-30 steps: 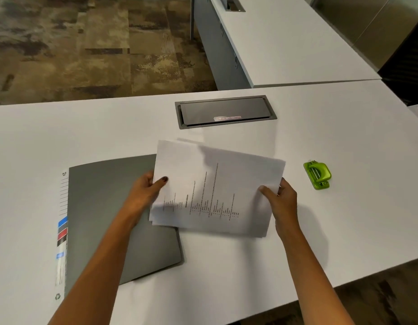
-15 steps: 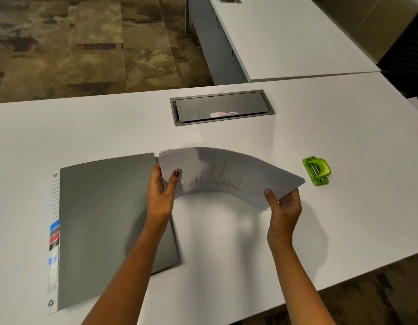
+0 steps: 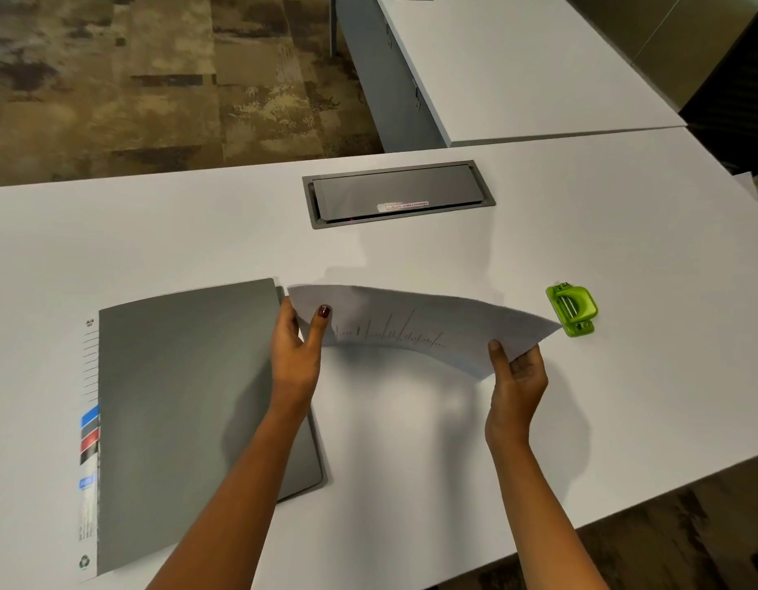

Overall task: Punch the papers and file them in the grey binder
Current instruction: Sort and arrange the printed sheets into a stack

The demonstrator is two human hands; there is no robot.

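Both hands hold a stack of white printed papers [image 3: 415, 323] lifted off the white table [image 3: 156, 240] and bowed upward in an arch. My left hand [image 3: 298, 347] pinches the stack's left end, thumb on top. My right hand [image 3: 517, 376] grips the right end from below. The grey binder [image 3: 185, 402] lies closed and flat to the left, its right edge under my left wrist. A small green hole punch [image 3: 572, 309] sits on the table just right of the papers' right corner.
A grey flip-lid cable box [image 3: 397, 193] is set into the table behind the papers. A second white desk [image 3: 517, 66] joins at the back right. The table's near edge runs diagonally at bottom right, with carpet beyond.
The papers went from lying nearly flat and overlapping the binder to being raised and bent into an arch to the binder's right. Both hands moved slightly right with them.
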